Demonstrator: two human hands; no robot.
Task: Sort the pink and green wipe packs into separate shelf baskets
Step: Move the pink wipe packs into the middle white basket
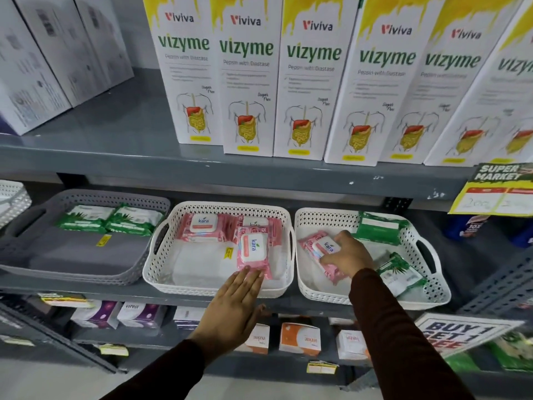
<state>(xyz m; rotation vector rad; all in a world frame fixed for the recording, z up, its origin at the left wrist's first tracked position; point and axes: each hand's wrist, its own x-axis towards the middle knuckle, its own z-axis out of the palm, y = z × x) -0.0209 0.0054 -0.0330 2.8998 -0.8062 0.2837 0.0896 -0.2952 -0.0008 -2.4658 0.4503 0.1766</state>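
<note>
Right hand point(347, 256) grips pink pack point(323, 249) | left hand point(233, 306) flat, open

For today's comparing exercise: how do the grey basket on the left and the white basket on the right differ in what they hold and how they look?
The grey basket holds only green packs, set at its back; the right white basket holds a mix, green packs and pink packs. No hand is in the grey basket; the right hand rests on a pink pack in the white one. Both are perforated, with cut-out handles, on the same shelf.
</note>
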